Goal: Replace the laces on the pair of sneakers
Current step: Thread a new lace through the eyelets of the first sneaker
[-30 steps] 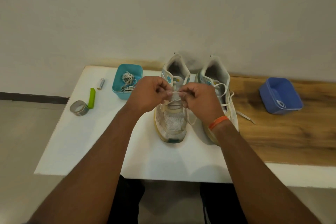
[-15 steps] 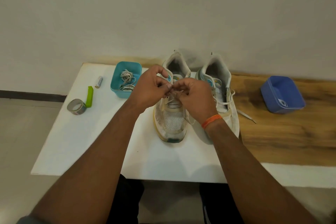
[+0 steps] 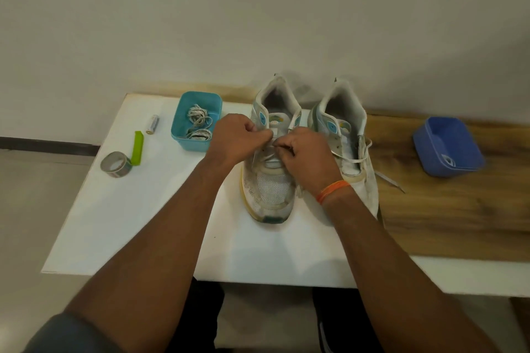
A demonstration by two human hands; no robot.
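Head view, the only one you've got: both your hands are bunched up over the left sneaker (image 3: 268,180), right above its tongue. Your left hand (image 3: 233,139) has its fingers curled in, pinching the white lace (image 3: 265,157) at the upper eyelets. Your right hand (image 3: 308,155) is doing the same from the other side, fingertips pinched on that lace, so both grips are narrow and holding lace. The two grips are nearly touching each other over the middle of the shoe. An orange band (image 3: 332,190) sits on your right wrist.

Just right of your right grip stands the right sneaker (image 3: 348,135), side by side with the first one, toes pointing toward you. Its lace is loose, with one end trailing onto the wooden part of the table (image 3: 447,218). Well off to the right of that grip is a blue tub (image 3: 447,146).

Just left of your left grip sits a teal tub (image 3: 196,120) with bundled laces (image 3: 199,123) in it. Further left on the white part of the table you've got a battery (image 3: 152,124), a green clip-like thing (image 3: 137,147) and a roll of tape (image 3: 117,164), those last two touching.
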